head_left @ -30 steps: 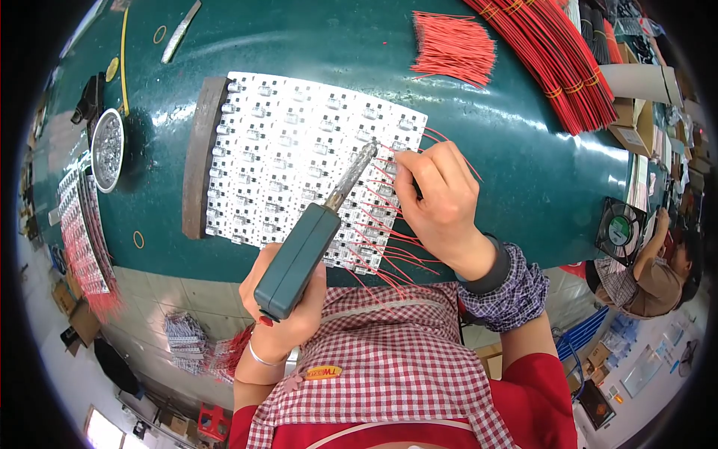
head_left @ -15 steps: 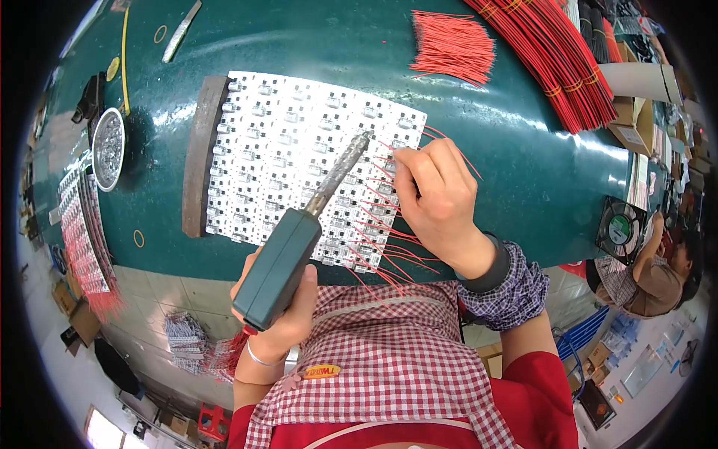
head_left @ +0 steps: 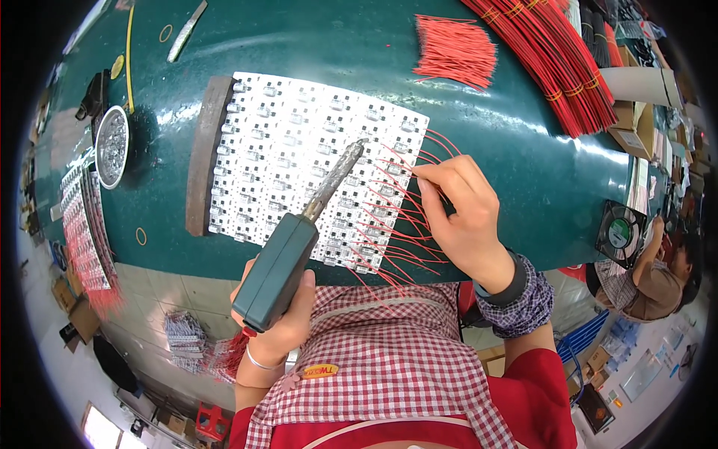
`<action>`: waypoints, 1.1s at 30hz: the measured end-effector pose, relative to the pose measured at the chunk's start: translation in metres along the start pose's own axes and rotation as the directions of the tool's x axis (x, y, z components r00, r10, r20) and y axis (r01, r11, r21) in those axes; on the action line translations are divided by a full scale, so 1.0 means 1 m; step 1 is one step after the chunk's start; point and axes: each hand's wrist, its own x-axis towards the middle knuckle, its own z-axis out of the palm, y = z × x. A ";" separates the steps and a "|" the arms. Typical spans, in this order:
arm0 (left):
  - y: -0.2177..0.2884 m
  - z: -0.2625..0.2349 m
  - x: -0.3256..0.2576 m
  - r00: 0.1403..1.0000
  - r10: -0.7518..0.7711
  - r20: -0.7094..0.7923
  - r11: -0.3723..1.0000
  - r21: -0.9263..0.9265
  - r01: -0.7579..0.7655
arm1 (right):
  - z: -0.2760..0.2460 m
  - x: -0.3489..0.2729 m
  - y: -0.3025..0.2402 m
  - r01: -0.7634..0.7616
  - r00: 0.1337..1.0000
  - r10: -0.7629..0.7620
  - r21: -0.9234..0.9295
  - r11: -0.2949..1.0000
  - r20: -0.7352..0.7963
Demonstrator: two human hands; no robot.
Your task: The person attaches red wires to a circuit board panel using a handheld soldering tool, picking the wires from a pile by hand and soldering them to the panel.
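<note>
A dark green soldering gun point(head_left: 278, 262) is gripped in my left hand point(head_left: 288, 322), its crusted metal tip over the white circuit board panel point(head_left: 299, 161). Rows of small silver and black components cover the panel. Thin red wires point(head_left: 404, 217) stick out along its right side. At that edge my right hand point(head_left: 465, 213) is closed in a pinch, thumb and forefinger on one of the red wires near its end. The wire's tip between the fingers is hard to make out. A dark curved bar point(head_left: 208, 157) lies along the panel's left edge.
Short red wires point(head_left: 455, 51) lie piled beyond the panel, beside long red wire bundles point(head_left: 550, 60). A bowl of silvery bits point(head_left: 112, 147) and finished-looking wired panels point(head_left: 84, 232) sit left. A black fan point(head_left: 621, 230) stands right, near another person point(head_left: 658, 277).
My right hand has moved right and slightly toward me, away from the panel's edge. The soldering gun's tip has shifted slightly left and nearer me; my left hand still grips it.
</note>
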 end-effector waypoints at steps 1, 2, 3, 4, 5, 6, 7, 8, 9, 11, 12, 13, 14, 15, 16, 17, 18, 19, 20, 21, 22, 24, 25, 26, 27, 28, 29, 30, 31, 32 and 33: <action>0.000 0.000 0.000 1.000 -0.005 0.010 1.000 0.000 0.005 | -0.002 0.000 0.000 0.006 1.000 -0.006 0.014 1.000 -0.005; 0.000 0.001 0.001 1.000 0.016 0.025 1.000 0.019 -0.017 | -0.003 0.000 0.000 0.006 1.000 -0.005 0.029 1.000 -0.016; 0.000 0.002 0.001 1.000 -0.007 0.027 1.000 -0.005 0.008 | -0.003 0.001 0.000 0.008 1.000 -0.008 0.022 1.000 -0.012; 0.001 0.003 0.001 0.999 0.004 0.036 1.000 -0.006 -0.004 | -0.002 0.002 0.000 0.023 1.000 -0.023 0.010 1.000 0.005; 0.001 0.003 0.002 0.999 0.016 0.043 1.000 -0.006 -0.016 | 0.000 0.003 0.001 0.040 0.999 -0.040 0.000 0.999 0.024; 0.002 0.003 0.002 0.999 0.018 0.042 1.000 -0.007 -0.018 | 0.002 0.004 0.001 0.042 0.999 -0.042 0.000 0.999 0.022; 0.003 0.002 0.002 0.997 0.043 0.056 0.999 0.013 -0.044 | 0.004 0.004 0.001 0.058 0.998 -0.057 -0.019 0.998 0.029; 0.003 0.001 0.002 0.995 0.068 0.069 0.997 0.035 -0.070 | 0.007 0.005 0.001 0.074 0.997 -0.073 -0.035 0.997 0.036; 0.004 0.001 0.001 0.995 0.067 0.067 0.997 0.039 -0.069 | 0.010 0.006 0.001 0.076 0.997 -0.075 -0.031 0.997 0.036; 0.005 0.000 0.000 0.997 0.033 0.068 0.999 0.023 -0.035 | 0.013 0.007 0.002 0.061 0.998 -0.061 -0.011 0.998 -0.011; 0.004 0.000 -0.001 0.997 0.032 0.066 0.999 0.023 -0.034 | 0.014 0.007 0.003 0.062 0.998 -0.062 -0.011 0.998 0.000; 0.004 0.000 -0.001 0.997 0.033 0.071 0.999 0.025 -0.035 | 0.014 0.007 0.003 0.070 0.998 -0.070 -0.005 0.998 0.000; 0.004 0.000 -0.001 0.995 0.052 0.081 0.997 0.046 -0.056 | 0.014 0.007 0.003 0.077 0.997 -0.077 0.001 0.997 0.001; 0.003 0.000 -0.001 0.997 0.033 0.077 0.999 0.028 -0.036 | 0.015 0.007 0.003 0.077 0.997 -0.077 0.002 0.997 0.002; 0.003 0.001 -0.001 0.996 0.025 0.082 1.000 0.015 -0.026 | 0.015 0.007 0.003 0.080 0.997 -0.080 -0.012 0.997 0.011; 0.003 0.001 -0.001 0.996 0.017 0.088 1.000 0.003 -0.018 | 0.015 0.007 0.004 0.084 0.996 -0.083 -0.025 0.996 0.020; 0.004 0.001 -0.001 0.996 0.017 0.088 1.000 0.004 -0.017 | 0.016 0.007 0.004 0.083 0.996 -0.083 -0.024 0.996 0.021; 0.004 0.001 -0.001 0.995 0.037 0.093 0.999 0.017 -0.039 | 0.017 0.008 0.004 0.088 0.996 -0.087 -0.028 0.996 0.016; 0.004 0.002 -0.001 0.993 0.058 0.098 0.998 0.029 -0.061 | 0.017 0.008 0.005 0.085 0.996 -0.085 -0.031 0.996 0.006; 0.004 0.002 0.000 0.993 0.058 0.098 0.998 0.030 -0.061 | 0.018 0.008 0.005 0.092 0.996 -0.092 -0.032 0.995 0.011; 0.004 0.002 0.000 0.992 0.070 0.106 0.996 0.039 -0.074 | 0.018 0.008 0.005 0.093 0.996 -0.093 -0.031 0.995 0.003; 0.004 0.002 0.001 0.990 0.080 0.116 0.995 0.049 -0.086 | 0.020 0.008 0.005 0.091 0.996 -0.092 -0.031 0.995 -0.005; 0.005 0.003 0.001 0.989 0.084 0.120 0.994 0.056 -0.091 | 0.020 0.008 0.006 0.093 0.996 -0.093 -0.032 0.995 -0.013; 0.005 0.003 0.001 0.987 0.097 0.130 0.992 0.069 -0.107 | 0.021 0.008 0.006 0.089 0.996 -0.090 -0.033 0.995 -0.025; 0.005 0.003 0.001 0.988 0.087 0.124 0.993 0.064 -0.095 | 0.021 0.008 0.006 0.093 0.995 -0.094 -0.033 0.995 -0.021; 0.006 0.003 0.001 0.988 0.088 0.126 0.992 0.080 -0.099 | 0.021 0.008 0.006 0.092 0.995 -0.093 -0.036 0.995 -0.020; 0.006 0.003 0.001 0.986 0.096 0.133 0.989 0.101 -0.109 | 0.021 0.007 0.006 0.083 0.996 -0.084 -0.038 0.996 -0.022; 0.006 0.003 0.001 0.988 0.088 0.129 0.990 0.098 -0.101 | 0.021 0.007 0.006 0.090 0.996 -0.090 -0.037 0.995 -0.020; 0.006 0.004 0.001 0.989 0.093 0.120 0.990 0.095 -0.104 | 0.020 0.007 0.006 0.081 0.997 -0.082 -0.030 0.996 -0.011; 0.006 0.004 0.000 0.988 0.103 0.118 0.989 0.097 -0.115 | 0.020 0.007 0.006 0.068 0.998 -0.068 -0.022 0.997 -0.007; 0.005 0.004 0.000 0.989 0.095 0.112 0.990 0.093 -0.106 | 0.020 0.007 0.005 0.071 0.997 -0.071 -0.022 0.997 -0.001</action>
